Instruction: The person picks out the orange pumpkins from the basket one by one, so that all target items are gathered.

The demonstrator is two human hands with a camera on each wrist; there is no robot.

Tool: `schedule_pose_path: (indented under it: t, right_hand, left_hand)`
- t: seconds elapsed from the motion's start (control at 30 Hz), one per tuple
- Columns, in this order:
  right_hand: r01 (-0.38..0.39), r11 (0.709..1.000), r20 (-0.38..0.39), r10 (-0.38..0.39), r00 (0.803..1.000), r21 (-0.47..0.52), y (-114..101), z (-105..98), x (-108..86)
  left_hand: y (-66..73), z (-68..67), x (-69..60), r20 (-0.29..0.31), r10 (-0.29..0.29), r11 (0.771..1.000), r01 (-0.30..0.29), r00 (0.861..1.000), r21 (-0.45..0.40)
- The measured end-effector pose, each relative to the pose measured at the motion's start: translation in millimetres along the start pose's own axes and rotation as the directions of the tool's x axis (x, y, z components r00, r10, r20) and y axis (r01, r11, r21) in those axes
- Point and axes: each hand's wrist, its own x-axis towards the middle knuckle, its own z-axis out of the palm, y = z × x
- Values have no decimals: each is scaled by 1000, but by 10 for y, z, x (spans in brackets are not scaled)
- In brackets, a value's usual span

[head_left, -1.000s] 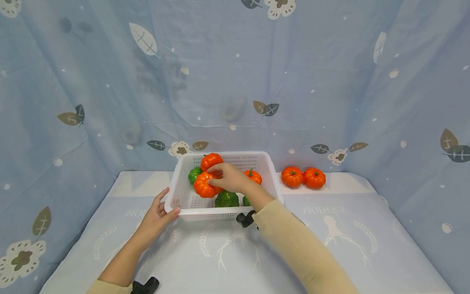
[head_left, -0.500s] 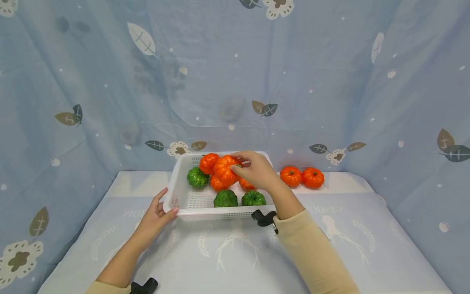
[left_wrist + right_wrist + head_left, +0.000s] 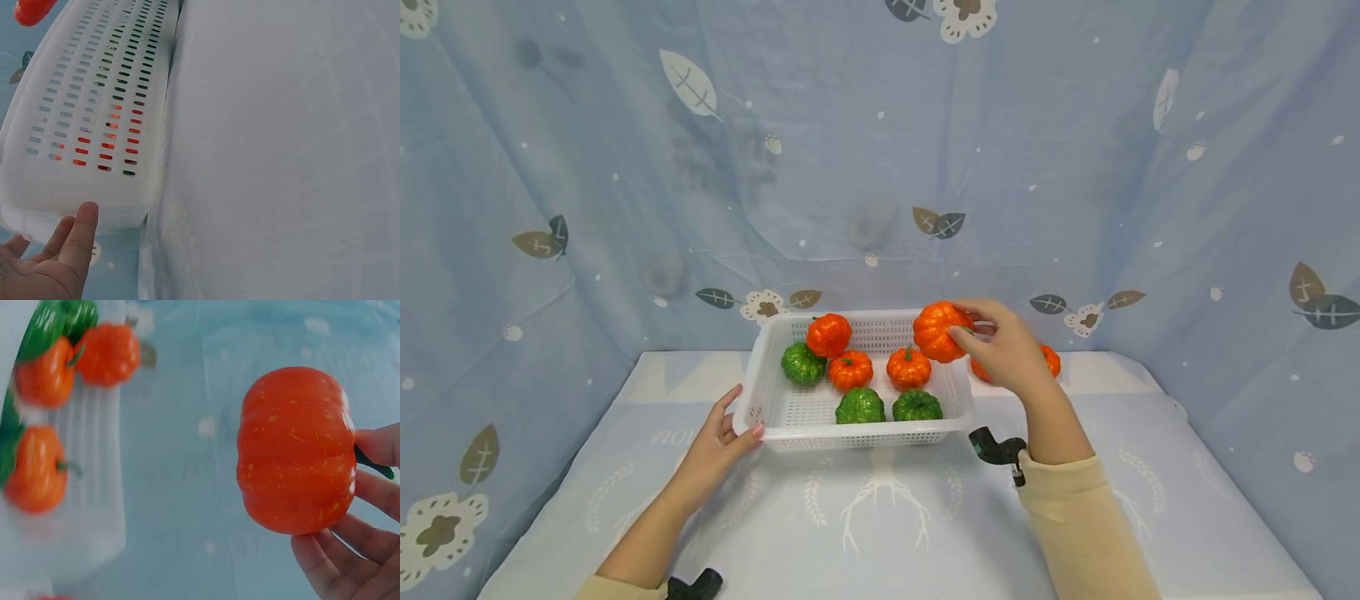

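My right hand [image 3: 1003,346] pinches a small orange pumpkin [image 3: 942,332] between thumb and fingers, raised over the right rim of a white plastic basket [image 3: 856,432]. In the right wrist view this ribbed pumpkin [image 3: 297,450] has its green stem toward the thumb. My left hand [image 3: 718,446] touches the basket's front left corner, thumb at the front and fingers along the outer left side. The left wrist view shows the fingers of that hand [image 3: 53,265] fairly straight against the perforated basket wall [image 3: 94,125]. Inside the basket sit several orange pumpkins [image 3: 908,368] and green ones [image 3: 860,407].
Right of the basket, orange pumpkins [image 3: 1051,360] stand on the table, partly hidden by my right hand. A pale patterned cloth [image 3: 880,517] covers the table. Behind it hangs a blue leaf-print curtain [image 3: 820,150].
My right hand has lifted the orange pumpkin from inside the basket and carried it right to the basket's right rim. Orange pumpkins beneath it came into sight. My left hand has stayed at the corner.
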Motion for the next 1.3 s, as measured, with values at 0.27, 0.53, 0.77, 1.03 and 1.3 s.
schedule_pose_path:
  t: [0.27,0.53,0.77,1.03,1.3]
  right_hand:
    - [-65,993,-189,46,981,-98,441,-323,-167]
    - [-191,964,-339,119,933,-188,902,-577,-254]
    - [-338,910,-433,211,876,-241,1298,-768,-326]
    - [-458,861,-459,322,828,-221,1718,-889,-353]
    - [-503,823,-393,385,835,-263,2098,-899,-366]
  left_hand:
    - [-27,10,3,-3,-2,1000,2,1000,-17]
    - [-27,14,1,-3,-1,1000,1,1000,-14]
    - [-24,21,4,-2,2,1000,-2,1000,-5]
    - [-32,1,16,-9,26,999,-26,1000,-21]
    - [-58,-5,23,-10,14,1000,-14,1000,3]
